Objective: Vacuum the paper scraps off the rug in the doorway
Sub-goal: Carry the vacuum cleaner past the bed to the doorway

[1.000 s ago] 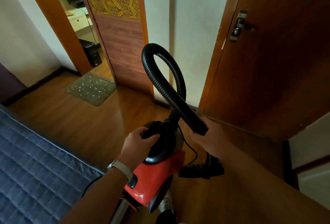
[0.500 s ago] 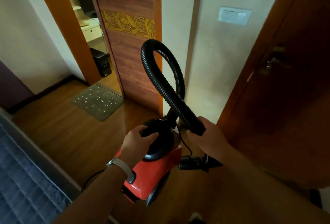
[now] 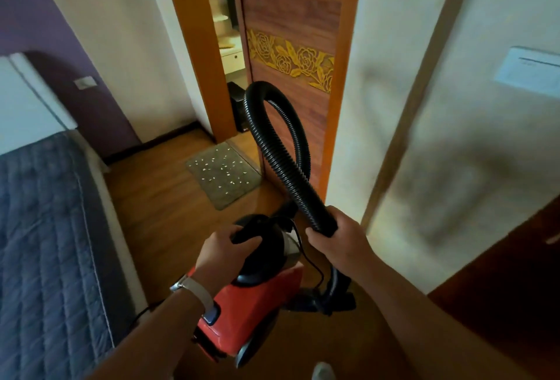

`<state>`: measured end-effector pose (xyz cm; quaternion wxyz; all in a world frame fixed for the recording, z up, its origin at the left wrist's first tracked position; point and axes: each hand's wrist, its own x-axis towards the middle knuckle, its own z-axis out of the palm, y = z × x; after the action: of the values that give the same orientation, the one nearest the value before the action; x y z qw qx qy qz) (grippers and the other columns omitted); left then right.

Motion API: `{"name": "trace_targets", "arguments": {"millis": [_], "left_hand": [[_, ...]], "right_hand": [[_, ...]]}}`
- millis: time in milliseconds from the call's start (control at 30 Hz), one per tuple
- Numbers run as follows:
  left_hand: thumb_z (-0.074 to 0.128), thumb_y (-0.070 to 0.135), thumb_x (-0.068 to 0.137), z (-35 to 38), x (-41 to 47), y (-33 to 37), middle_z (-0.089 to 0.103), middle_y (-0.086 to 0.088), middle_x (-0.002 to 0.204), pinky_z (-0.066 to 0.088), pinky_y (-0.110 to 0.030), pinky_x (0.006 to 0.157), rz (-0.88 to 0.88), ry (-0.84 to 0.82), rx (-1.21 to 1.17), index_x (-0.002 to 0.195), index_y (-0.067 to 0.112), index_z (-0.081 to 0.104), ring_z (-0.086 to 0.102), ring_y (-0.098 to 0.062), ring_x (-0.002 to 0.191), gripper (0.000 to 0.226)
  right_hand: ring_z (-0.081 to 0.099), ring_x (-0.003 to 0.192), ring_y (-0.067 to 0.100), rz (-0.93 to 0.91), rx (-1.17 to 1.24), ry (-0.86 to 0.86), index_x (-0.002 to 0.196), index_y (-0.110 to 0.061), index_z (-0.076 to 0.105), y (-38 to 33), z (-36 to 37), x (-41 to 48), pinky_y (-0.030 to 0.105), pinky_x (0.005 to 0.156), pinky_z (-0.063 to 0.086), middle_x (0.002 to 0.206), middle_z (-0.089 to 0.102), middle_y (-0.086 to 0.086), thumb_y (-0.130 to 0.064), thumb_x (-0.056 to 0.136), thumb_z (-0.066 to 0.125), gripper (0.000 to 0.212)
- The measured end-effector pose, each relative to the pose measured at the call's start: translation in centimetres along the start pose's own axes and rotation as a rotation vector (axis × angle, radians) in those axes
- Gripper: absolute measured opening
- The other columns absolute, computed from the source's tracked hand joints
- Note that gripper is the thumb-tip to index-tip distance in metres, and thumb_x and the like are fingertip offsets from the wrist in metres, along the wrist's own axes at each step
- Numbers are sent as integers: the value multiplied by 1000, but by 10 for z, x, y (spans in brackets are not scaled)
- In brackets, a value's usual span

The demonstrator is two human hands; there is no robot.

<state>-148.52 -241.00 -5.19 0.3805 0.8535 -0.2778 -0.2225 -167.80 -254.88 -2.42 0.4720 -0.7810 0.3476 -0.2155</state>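
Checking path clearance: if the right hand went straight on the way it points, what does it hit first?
Probably the vacuum's black top, just ahead of the right hand; the rug lies beyond. Depth is unclear.

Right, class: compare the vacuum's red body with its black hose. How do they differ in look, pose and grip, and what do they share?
The vacuum body is red and smooth; the hose is black and ribbed. The body is a compact lump; the hose arcs up in a tall loop. The left hand grips the body on top; the right hand grips the hose. Both are held in hand, short of the rug.
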Motion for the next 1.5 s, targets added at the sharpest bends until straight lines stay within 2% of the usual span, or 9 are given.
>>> {"name": "trace_targets", "arguments": {"millis": [233,367,567,733,900,1033,1200,1400,1500], "left_hand": [[80,44,73,-6,52,17,72,6,83,60,-39,74,-107,173,-57,95,28,74,69,-13,80,28],[77,41,78,-23,76,21,69,7,83,54,-28,61,-152,264,-57,96,28,72,66,-10,77,23],[75,38,81,-52,120,-5,69,11,81,44,-17,51,-207,307,-77,100,29,72,64,-2,71,21],[77,39,78,-80,184,-42,70,8,80,49,-21,54,-261,301,-156,94,30,71,67,-7,72,18],[77,35,80,-132,256,-71,71,8,78,47,-18,54,-249,312,-222,91,29,72,66,-3,70,14],[77,36,78,-178,311,-93,72,7,79,51,-21,57,-244,331,-254,91,28,72,68,-6,72,16],[77,38,78,-221,362,-113,71,8,78,57,-30,62,-230,340,-201,90,31,71,68,-8,73,15],[75,40,81,-248,423,-129,71,9,77,53,-21,54,-281,343,-166,90,34,69,67,-3,68,13],[74,40,81,-252,457,-138,70,11,78,48,-19,55,-330,355,-142,92,33,70,66,-2,70,14]], "right_hand": [[53,53,-2,-117,3,-124,83,-35,53,-5,-9,105,11,50,39,60,54,-12,-22,86,74,24],[50,45,-2,-161,-26,-262,74,-33,49,-18,8,152,11,45,36,50,53,-27,-20,88,72,30],[52,53,0,-209,-47,-341,82,-30,56,-32,60,216,12,49,39,62,54,-11,-25,86,73,19],[54,61,-1,-227,-93,-367,89,-26,61,-48,116,272,13,55,40,66,54,-9,-25,85,74,14],[58,65,9,-206,-75,-353,86,-29,63,-78,185,338,35,64,52,68,58,-8,-41,74,72,19],[58,63,11,-194,-112,-365,86,-23,63,-111,231,393,36,64,52,68,57,-5,-28,81,76,15],[58,68,28,-215,-73,-360,84,-26,59,-136,266,445,49,64,52,67,53,-5,-47,71,68,27],[57,65,22,-257,-131,-395,84,-23,59,-151,303,521,29,60,46,70,56,5,-22,84,75,16],[52,62,8,-256,-144,-459,80,-34,55,-148,325,564,16,56,40,68,53,-6,-19,86,73,24]]}}
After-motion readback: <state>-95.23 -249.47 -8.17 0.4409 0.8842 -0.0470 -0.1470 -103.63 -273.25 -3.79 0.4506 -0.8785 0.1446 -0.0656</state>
